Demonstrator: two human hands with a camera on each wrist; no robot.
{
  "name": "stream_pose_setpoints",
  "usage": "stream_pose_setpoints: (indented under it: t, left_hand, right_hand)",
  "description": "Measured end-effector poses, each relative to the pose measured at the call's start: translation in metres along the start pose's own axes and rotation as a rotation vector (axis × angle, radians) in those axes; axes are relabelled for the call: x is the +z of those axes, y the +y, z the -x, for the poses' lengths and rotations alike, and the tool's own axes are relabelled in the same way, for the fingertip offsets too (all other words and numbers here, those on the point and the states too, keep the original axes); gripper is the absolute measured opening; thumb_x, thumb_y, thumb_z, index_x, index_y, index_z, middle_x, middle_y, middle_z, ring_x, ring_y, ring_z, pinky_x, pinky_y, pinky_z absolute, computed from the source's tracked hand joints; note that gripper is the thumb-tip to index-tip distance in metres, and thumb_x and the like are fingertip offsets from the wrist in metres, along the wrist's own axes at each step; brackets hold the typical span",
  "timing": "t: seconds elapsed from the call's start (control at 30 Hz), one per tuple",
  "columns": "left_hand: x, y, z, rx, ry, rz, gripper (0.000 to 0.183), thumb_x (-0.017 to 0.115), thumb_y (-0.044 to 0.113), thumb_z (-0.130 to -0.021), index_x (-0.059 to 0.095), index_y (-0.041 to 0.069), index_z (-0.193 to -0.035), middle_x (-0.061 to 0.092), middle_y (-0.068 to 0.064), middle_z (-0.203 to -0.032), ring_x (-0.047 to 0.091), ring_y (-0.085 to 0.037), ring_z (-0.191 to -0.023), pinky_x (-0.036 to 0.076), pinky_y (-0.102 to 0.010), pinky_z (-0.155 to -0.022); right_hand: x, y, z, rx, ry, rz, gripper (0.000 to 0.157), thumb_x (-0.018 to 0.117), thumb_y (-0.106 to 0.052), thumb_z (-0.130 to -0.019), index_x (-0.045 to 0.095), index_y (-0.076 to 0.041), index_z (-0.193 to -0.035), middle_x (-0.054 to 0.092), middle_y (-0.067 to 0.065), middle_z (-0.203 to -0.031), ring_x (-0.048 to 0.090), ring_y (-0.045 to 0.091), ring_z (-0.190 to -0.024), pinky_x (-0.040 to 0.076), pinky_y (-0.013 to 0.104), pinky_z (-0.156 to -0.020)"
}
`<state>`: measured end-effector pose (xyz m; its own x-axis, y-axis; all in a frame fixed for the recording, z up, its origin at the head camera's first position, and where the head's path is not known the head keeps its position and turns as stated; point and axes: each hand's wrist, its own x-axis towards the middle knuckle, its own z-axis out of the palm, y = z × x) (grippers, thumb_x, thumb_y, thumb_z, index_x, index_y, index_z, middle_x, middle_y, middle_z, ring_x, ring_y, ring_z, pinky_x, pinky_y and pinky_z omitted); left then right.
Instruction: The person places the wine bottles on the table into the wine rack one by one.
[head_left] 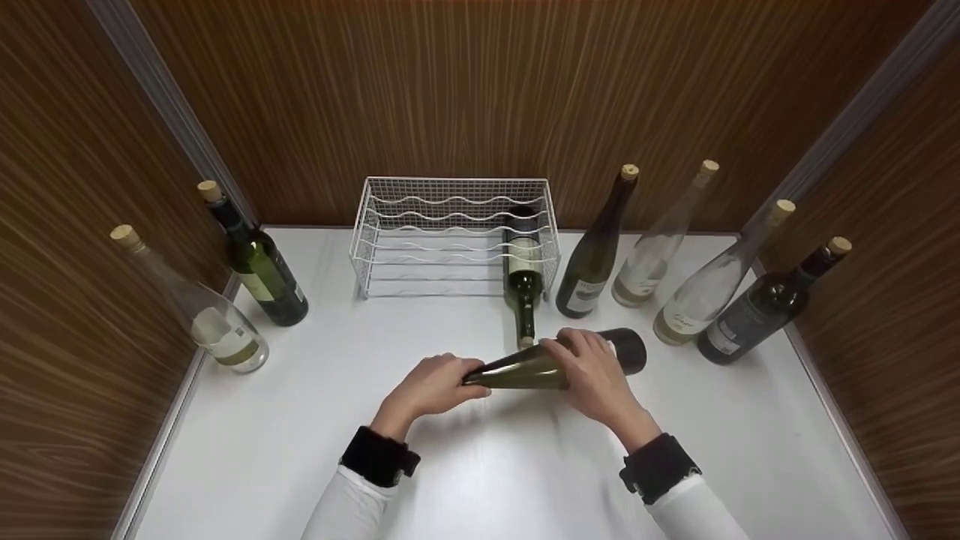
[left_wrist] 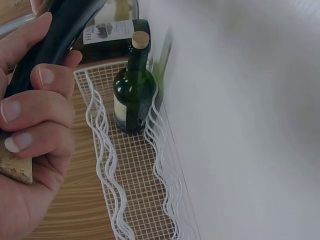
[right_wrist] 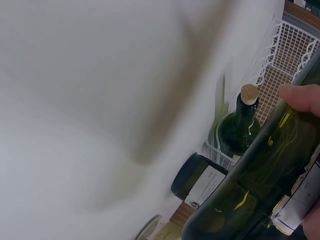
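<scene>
A dark green wine bottle [head_left: 525, 371] is held almost level above the white table, its base to the right. My left hand [head_left: 433, 384] grips the neck; in the left wrist view the fingers curl round the dark neck [left_wrist: 55, 35], with the cork [left_wrist: 15, 167] showing below them. My right hand [head_left: 596, 379] holds the body near the base. In the right wrist view a thumb lies along the bottle's glass [right_wrist: 245, 185], and part of its label shows. Just behind, another green bottle [head_left: 524, 281] lies in the right end of a white wire rack [head_left: 362, 225], neck toward me.
To the rack's right stand a dark bottle [head_left: 592, 259], two clear bottles [head_left: 652, 259] and a black-labelled bottle [head_left: 765, 311]. A clear bottle [head_left: 217, 322] and a green bottle [head_left: 262, 266] stand at left. Wood-grain panels [head_left: 465, 90] enclose the white table [head_left: 300, 435] on three sides.
</scene>
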<state>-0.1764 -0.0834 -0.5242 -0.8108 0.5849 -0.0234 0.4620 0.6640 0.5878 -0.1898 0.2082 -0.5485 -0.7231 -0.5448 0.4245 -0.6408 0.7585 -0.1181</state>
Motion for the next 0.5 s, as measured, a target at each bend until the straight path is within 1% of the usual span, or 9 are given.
stream_pose_setpoints:
  t: [0.1,0.17,0.27,0.4,0.5]
  left_hand:
    - [-0.002,-0.002,0.008,0.011,0.030,-0.033,0.022,0.067,0.040,-0.091,0.068,0.019,-0.096,0.055,0.014,-0.070,0.049,-0.009,-0.063,0.042,-0.031,-0.060]
    - [-0.004,-0.005,0.014,0.013,0.051,-0.052,0.023,0.068,0.040,-0.091,0.068,0.019,-0.098,0.055,0.014,-0.071,0.050,-0.010,-0.064,0.042,-0.031,-0.061]
    - [-0.008,-0.010,0.023,0.009,0.090,-0.086,0.024,0.068,0.040,-0.091,0.068,0.018,-0.100,0.054,0.013,-0.071,0.050,-0.011,-0.065,0.042,-0.032,-0.060]
    - [-0.011,-0.017,0.036,-0.006,0.153,-0.125,0.024,0.069,0.039,-0.091,0.066,0.017,-0.100,0.054,0.012,-0.070,0.050,-0.011,-0.064,0.041,-0.032,-0.058]
    - [-0.012,-0.021,0.045,-0.021,0.197,-0.141,0.024,0.069,0.039,-0.091,0.065,0.016,-0.099,0.056,0.010,-0.071,0.050,-0.011,-0.063,0.041,-0.033,-0.056]
  right_hand:
    - [-0.002,-0.005,-0.002,0.004,-0.003,-0.021,0.077,0.087,-0.010,-0.060,0.059,-0.018,-0.132,0.053,0.013,-0.123,0.052,0.036,-0.112,0.038,0.053,-0.099]
    - [-0.005,-0.008,-0.003,0.006,0.000,-0.054,0.081,0.089,-0.014,-0.059,0.058,-0.018,-0.135,0.052,0.012,-0.127,0.051,0.035,-0.116,0.035,0.053,-0.103]
    - [-0.009,-0.011,-0.004,-0.007,0.025,-0.110,0.087,0.091,-0.019,-0.059,0.055,-0.016,-0.138,0.050,0.013,-0.133,0.049,0.033,-0.122,0.032,0.054,-0.107]
    - [-0.013,-0.012,-0.004,-0.030,0.065,-0.173,0.087,0.091,-0.023,-0.065,0.051,-0.012,-0.142,0.050,0.014,-0.138,0.046,0.034,-0.127,0.032,0.056,-0.106]
    - [-0.015,-0.011,-0.001,0.004,0.079,-0.226,0.085,0.089,-0.023,-0.069,0.049,-0.008,-0.143,0.049,0.016,-0.140,0.043,0.035,-0.130,0.033,0.058,-0.104]
